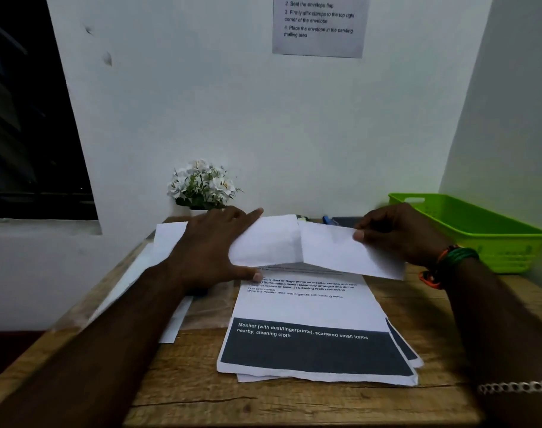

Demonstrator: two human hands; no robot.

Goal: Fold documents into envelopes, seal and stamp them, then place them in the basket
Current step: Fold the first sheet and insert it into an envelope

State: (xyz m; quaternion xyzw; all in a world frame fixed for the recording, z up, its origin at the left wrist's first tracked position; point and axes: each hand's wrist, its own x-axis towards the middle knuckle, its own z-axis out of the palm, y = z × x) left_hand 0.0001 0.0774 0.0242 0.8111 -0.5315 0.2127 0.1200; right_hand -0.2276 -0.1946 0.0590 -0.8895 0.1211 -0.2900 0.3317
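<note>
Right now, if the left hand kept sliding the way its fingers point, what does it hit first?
Probably the right hand. The left hand points rightward across the folded paper that both hold, and the right hand pinches the far end. Depth is unclear.

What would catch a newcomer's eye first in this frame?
First, the white folded paper held up at centre, above the stack of printed documents on the wooden desk: the left hand grips one end and the right hand pinches the other. Next, the bright green basket at the right, then the white flowers against the wall.
</note>
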